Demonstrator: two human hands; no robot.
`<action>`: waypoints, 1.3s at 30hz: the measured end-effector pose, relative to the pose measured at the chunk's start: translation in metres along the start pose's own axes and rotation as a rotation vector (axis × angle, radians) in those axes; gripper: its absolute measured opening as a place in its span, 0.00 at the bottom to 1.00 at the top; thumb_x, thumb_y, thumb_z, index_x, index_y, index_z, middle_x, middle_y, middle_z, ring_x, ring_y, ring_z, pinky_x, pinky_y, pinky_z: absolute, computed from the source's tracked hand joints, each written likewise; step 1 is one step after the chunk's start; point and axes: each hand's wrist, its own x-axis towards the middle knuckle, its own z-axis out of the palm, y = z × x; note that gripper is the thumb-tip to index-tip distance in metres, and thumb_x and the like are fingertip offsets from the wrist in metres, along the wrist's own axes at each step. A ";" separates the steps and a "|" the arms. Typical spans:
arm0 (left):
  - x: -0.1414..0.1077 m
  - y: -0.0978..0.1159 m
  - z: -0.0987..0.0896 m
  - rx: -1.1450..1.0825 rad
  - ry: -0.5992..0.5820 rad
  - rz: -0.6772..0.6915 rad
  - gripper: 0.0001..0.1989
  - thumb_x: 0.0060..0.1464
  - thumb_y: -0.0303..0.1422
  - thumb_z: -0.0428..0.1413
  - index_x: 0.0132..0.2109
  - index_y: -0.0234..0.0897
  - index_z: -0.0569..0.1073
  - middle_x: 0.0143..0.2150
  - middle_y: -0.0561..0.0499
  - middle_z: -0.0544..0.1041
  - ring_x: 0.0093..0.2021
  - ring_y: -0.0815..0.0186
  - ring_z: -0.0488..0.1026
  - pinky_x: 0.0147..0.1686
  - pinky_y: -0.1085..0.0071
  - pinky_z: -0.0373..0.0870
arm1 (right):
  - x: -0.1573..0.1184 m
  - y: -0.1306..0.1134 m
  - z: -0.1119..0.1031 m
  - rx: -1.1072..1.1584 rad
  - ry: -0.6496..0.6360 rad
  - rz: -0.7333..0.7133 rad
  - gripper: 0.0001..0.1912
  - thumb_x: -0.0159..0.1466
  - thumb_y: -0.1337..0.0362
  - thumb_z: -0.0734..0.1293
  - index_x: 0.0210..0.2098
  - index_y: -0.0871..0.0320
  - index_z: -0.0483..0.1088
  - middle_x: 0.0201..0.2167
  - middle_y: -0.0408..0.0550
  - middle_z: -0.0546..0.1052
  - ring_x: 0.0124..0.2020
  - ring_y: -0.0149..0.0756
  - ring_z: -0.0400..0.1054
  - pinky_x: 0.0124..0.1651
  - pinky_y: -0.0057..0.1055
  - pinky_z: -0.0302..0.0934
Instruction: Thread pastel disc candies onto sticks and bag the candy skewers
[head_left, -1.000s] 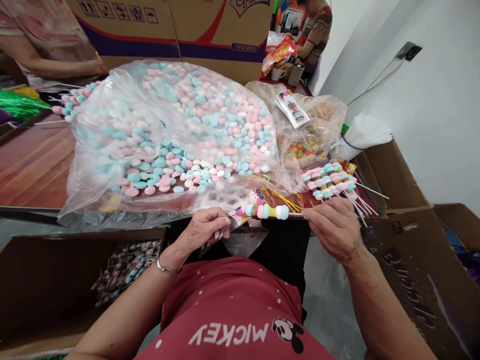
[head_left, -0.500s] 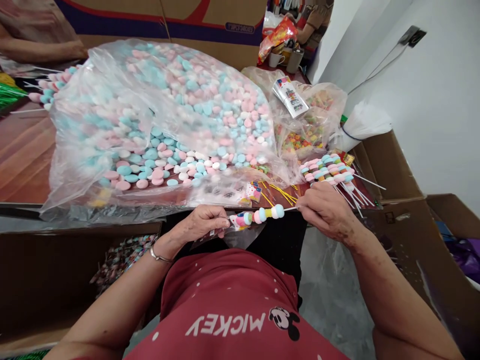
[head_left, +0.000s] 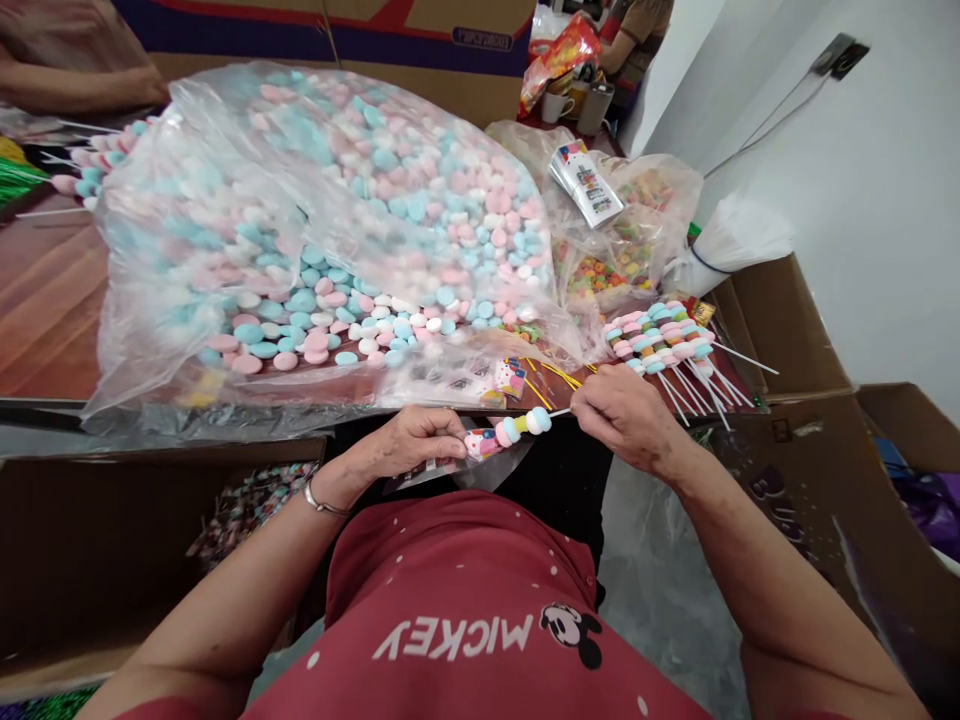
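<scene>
My left hand [head_left: 424, 441] pinches a clear printed plastic bag [head_left: 480, 443] by its open end, in front of the table edge. My right hand [head_left: 622, 415] grips the white stick of a marshmallow skewer [head_left: 523, 427]. Pink, white, blue and yellow-green pieces are threaded on it. The skewer's far end sits inside the bag, while its near pieces still show outside. Just beyond my right hand lies a pile of more marshmallow skewers [head_left: 660, 340]. Yellow twist ties [head_left: 551, 378] and a stack of flat printed bags [head_left: 457, 385] rest on the table near my hands.
A large clear sack of marshmallows [head_left: 420, 190] covers much of the table. Behind the skewers stand a bag of ring candies [head_left: 600, 270] and a white container of sticks [head_left: 720, 250]. A cardboard box [head_left: 90, 560] of wrapped skewers is lower left. Another person's arm [head_left: 82, 88] shows upper left.
My right hand has moved left, pushing the skewer deeper into the bag. My left hand keeps its pinch on the bag. The view has shifted slightly.
</scene>
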 end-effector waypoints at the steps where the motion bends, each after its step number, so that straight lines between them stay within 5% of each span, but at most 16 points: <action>1: 0.000 0.001 0.000 0.011 -0.029 -0.004 0.14 0.49 0.40 0.61 0.33 0.31 0.74 0.22 0.52 0.75 0.20 0.73 0.64 0.20 0.78 0.55 | 0.001 0.000 0.000 -0.035 0.021 -0.014 0.13 0.67 0.70 0.59 0.27 0.56 0.65 0.23 0.43 0.71 0.27 0.33 0.59 0.35 0.32 0.52; 9: -0.004 -0.008 0.000 -0.201 -0.319 -0.140 0.20 0.47 0.47 0.64 0.32 0.32 0.72 0.17 0.55 0.70 0.14 0.75 0.56 0.15 0.77 0.45 | 0.004 0.002 -0.014 -0.084 0.031 -0.152 0.08 0.68 0.67 0.60 0.37 0.55 0.70 0.29 0.46 0.74 0.32 0.36 0.61 0.40 0.35 0.55; 13: -0.007 -0.010 0.000 -0.265 -0.363 -0.204 0.23 0.42 0.48 0.67 0.33 0.31 0.75 0.15 0.55 0.67 0.14 0.75 0.57 0.13 0.77 0.43 | 0.004 0.004 -0.012 -0.091 -0.008 -0.153 0.10 0.69 0.66 0.59 0.36 0.55 0.71 0.29 0.46 0.74 0.32 0.36 0.61 0.40 0.36 0.54; 19: -0.006 -0.007 0.001 -0.246 -0.279 -0.164 0.18 0.43 0.43 0.66 0.32 0.31 0.75 0.20 0.55 0.69 0.17 0.74 0.59 0.17 0.77 0.54 | 0.004 -0.003 0.000 -0.008 -0.125 -0.065 0.15 0.69 0.68 0.57 0.25 0.57 0.66 0.22 0.43 0.69 0.28 0.33 0.58 0.36 0.32 0.52; 25: -0.004 0.004 0.016 0.135 -0.163 0.015 0.13 0.53 0.40 0.60 0.38 0.33 0.74 0.26 0.56 0.68 0.26 0.73 0.59 0.25 0.77 0.55 | -0.003 -0.001 0.004 0.081 -0.175 0.091 0.15 0.69 0.68 0.57 0.27 0.58 0.66 0.25 0.44 0.72 0.29 0.32 0.60 0.35 0.29 0.52; 35: 0.003 0.001 0.040 -0.066 -0.045 0.016 0.14 0.50 0.37 0.62 0.41 0.35 0.70 0.28 0.56 0.71 0.26 0.71 0.66 0.26 0.75 0.61 | 0.005 -0.008 0.013 -0.057 -0.154 -0.270 0.14 0.70 0.67 0.56 0.32 0.58 0.70 0.26 0.45 0.69 0.32 0.35 0.56 0.39 0.32 0.50; 39: 0.006 0.005 0.048 0.012 -0.067 0.048 0.15 0.51 0.38 0.62 0.43 0.36 0.70 0.28 0.56 0.71 0.26 0.71 0.66 0.28 0.75 0.63 | 0.008 -0.007 0.015 0.001 -0.153 -0.169 0.17 0.70 0.66 0.56 0.27 0.59 0.68 0.24 0.45 0.68 0.29 0.33 0.56 0.37 0.31 0.50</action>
